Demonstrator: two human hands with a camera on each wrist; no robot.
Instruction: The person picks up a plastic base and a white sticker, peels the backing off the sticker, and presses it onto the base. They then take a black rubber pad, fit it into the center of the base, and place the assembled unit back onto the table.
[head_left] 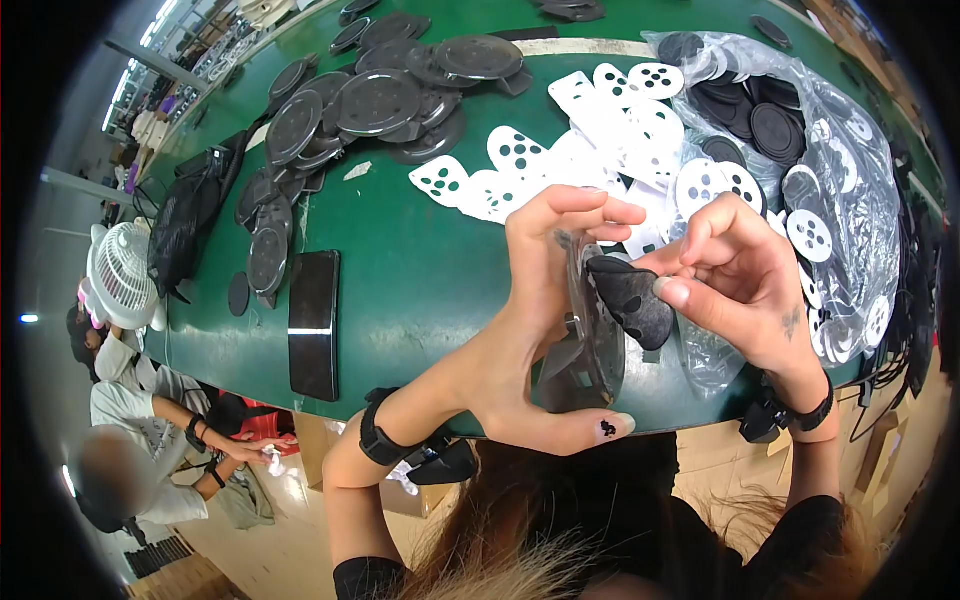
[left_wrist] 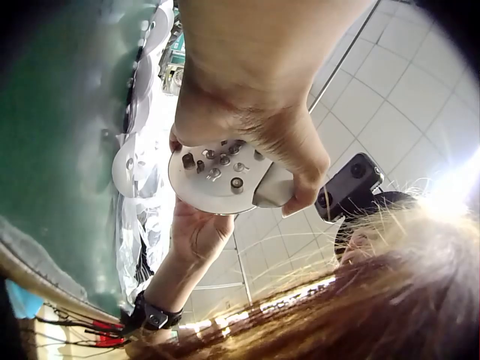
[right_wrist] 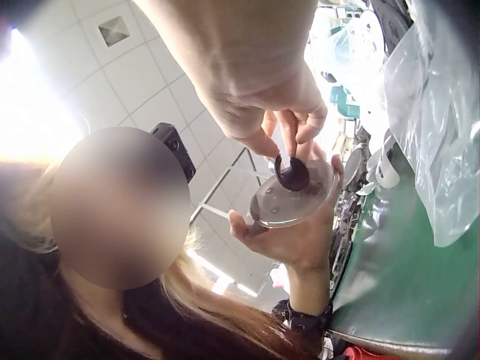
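Note:
My left hand (head_left: 520, 330) grips a round clear-grey plastic disc (head_left: 590, 375) by its edge, thumb on one side and fingers on the other. Small raised studs cover the face of this disc (left_wrist: 225, 180) in the left wrist view, with a tab near the thumb. My right hand (head_left: 745, 270) pinches a black round pad (head_left: 640, 305) between thumb and fingers. The pad bends and has darker spots on it. In the right wrist view the curled pad (right_wrist: 292, 176) is right at the disc's face, and fingertips partly cover it.
Dark plastic discs (head_left: 380, 100) are heaped at the back left of the green table (head_left: 420, 270). White pieces with holes (head_left: 520, 150) spread behind my hands. A clear bag (head_left: 850, 200) of round pads stands right. A dark phone-like slab (head_left: 314, 325) lies left; another person sits beyond.

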